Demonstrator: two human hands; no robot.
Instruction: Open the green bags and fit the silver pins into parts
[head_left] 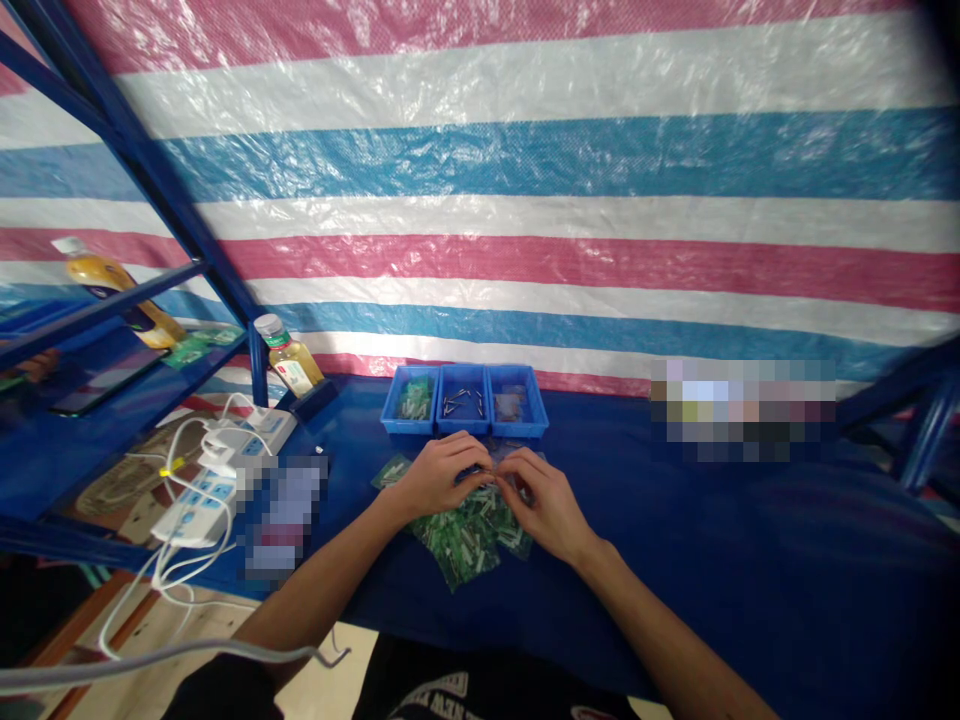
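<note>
My left hand [450, 474] and my right hand [546, 500] meet above the table, thumbs and fingertips pinched together. Whatever lies between them is too small and hidden to make out. Under and around the hands is a pile of small clear bags [461, 550] with green and silvery pieces inside. Just beyond stand three joined blue bins. The left bin [390, 422] has green and pale pieces, the middle bin [463, 426] several thin dark metal pieces, and the right bin [531, 428] what look like small clear bags.
To the left lie a white power strip [196, 512] with tangled cables and a blurred-out flat object [286, 515]. A bottle [289, 358] stands by the blue frame post [257, 365]. Another bottle [120, 285] leans on the left side. Behind hangs a striped tarp [525, 215].
</note>
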